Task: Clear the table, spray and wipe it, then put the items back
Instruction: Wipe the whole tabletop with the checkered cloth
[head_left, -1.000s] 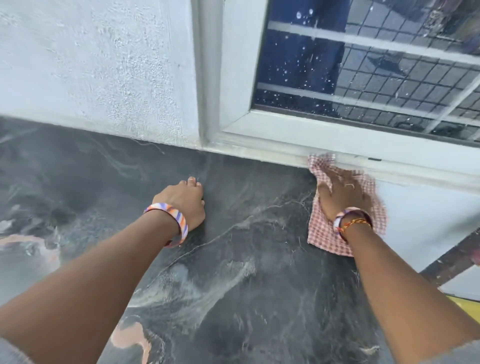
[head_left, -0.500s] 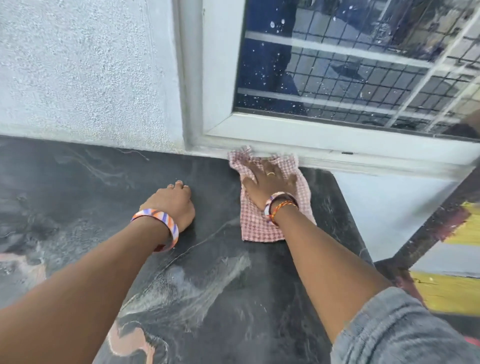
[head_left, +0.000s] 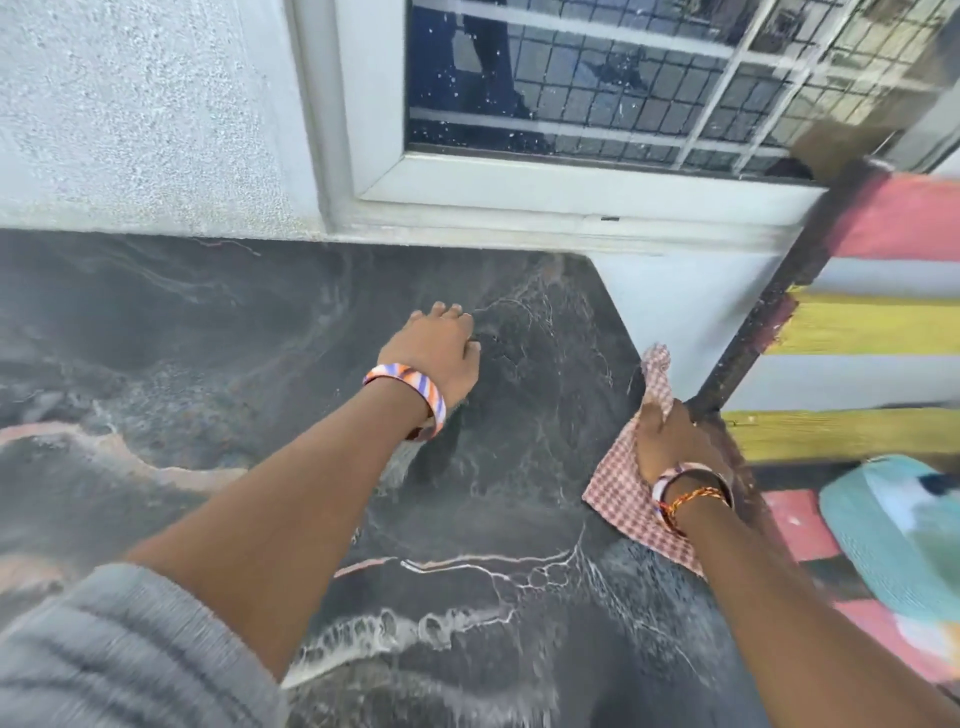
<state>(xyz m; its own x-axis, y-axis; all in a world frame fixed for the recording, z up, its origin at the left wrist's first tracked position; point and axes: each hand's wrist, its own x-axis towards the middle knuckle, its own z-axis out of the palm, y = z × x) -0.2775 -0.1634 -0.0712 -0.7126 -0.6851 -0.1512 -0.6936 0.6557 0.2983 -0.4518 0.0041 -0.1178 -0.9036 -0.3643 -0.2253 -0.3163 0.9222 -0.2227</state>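
The table is a dark marbled slab with pale and pink veins, set against the wall. My right hand presses a red-and-white checked cloth flat at the table's right edge; one corner of the cloth sticks up toward the wall. My left hand rests on the slab left of it, fingers curled under, holding nothing. Both wrists wear bangles.
A white textured wall and a barred window in a white frame back the table. To the right stand a dark post and a pink, yellow and grey striped surface. A teal round object lies at lower right.
My right hand has dragged the cloth from under the window frame, first left along the back, then right and toward me to the table's right edge. My left hand stayed planted.
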